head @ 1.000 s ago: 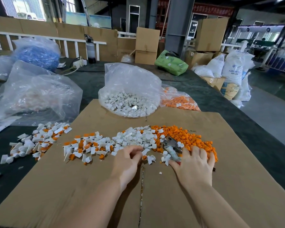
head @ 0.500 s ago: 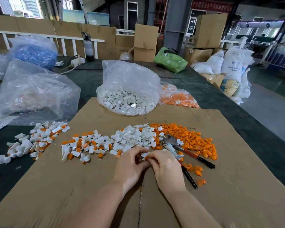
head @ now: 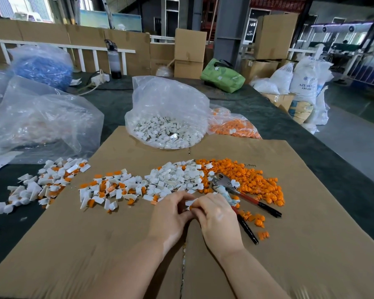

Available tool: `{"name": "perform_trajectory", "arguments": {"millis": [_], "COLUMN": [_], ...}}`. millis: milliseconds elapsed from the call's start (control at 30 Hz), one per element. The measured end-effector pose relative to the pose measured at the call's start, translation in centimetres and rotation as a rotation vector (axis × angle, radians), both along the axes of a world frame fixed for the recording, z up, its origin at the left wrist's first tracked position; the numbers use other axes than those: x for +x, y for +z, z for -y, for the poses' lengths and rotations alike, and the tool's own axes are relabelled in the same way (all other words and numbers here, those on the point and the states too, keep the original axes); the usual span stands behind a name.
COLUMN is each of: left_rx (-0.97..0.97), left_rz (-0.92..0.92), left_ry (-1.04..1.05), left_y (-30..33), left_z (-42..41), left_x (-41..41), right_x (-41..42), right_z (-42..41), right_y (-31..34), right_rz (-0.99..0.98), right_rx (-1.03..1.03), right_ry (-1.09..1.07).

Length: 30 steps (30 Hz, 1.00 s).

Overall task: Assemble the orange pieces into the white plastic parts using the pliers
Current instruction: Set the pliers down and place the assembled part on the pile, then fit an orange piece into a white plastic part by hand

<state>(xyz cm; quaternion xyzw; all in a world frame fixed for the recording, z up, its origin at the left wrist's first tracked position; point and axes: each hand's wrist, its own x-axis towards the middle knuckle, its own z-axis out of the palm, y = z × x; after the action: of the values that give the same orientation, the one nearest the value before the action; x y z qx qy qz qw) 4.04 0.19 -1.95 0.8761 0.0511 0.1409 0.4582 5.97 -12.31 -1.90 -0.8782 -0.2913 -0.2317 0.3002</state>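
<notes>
Both hands meet over the cardboard sheet [head: 95,244]: left hand [head: 171,214] and right hand [head: 216,219], fingers curled, a white plastic part [head: 190,203] pinched between them. Pliers [head: 231,188] are seen lying just right, against the orange pieces [head: 253,180].

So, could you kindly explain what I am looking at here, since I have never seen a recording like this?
There is no machine: a person works with bare hands, filmed by a camera worn on the head, looking forward and down. The left hand and right hand together pinch a small white part with a bit of orange showing. On the cardboard lie loose white parts, orange pieces and red-handled pliers, which nobody holds. Behind stand bags of white parts and orange pieces.
</notes>
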Motion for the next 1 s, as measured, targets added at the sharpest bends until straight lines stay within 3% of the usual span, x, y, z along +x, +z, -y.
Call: {"name": "perform_trajectory", "arguments": {"millis": [167,367,533,733,1000], "left_rx": [-0.032,-0.175,-0.264,-0.070,0.258], "left_rz": [-0.010,-0.032,-0.016,0.137,-0.035], "left_ry": [-0.001,0.062,0.075,0.355,0.673], "left_y": [0.0,0.0,0.1,0.1,0.1], "left_z": [0.0,-0.3,-0.1,-1.3,-6.1], "left_x": [-0.1,-0.1,-0.3,-0.4,-0.2], "right_x": [0.0,0.3,0.4,0.5,0.4], "right_z": [-0.1,0.2,0.1,0.2,-0.1], "right_y": [0.0,-0.5,-0.7,-0.8,-0.9], "right_rz": [0.006,-0.074,-0.058,-0.054,-0.024], "right_rx": [-0.016,0.159,0.130,0.130,0.087], "right_ry": [-0.022,-0.153,-0.182,-0.299,-0.482]}}
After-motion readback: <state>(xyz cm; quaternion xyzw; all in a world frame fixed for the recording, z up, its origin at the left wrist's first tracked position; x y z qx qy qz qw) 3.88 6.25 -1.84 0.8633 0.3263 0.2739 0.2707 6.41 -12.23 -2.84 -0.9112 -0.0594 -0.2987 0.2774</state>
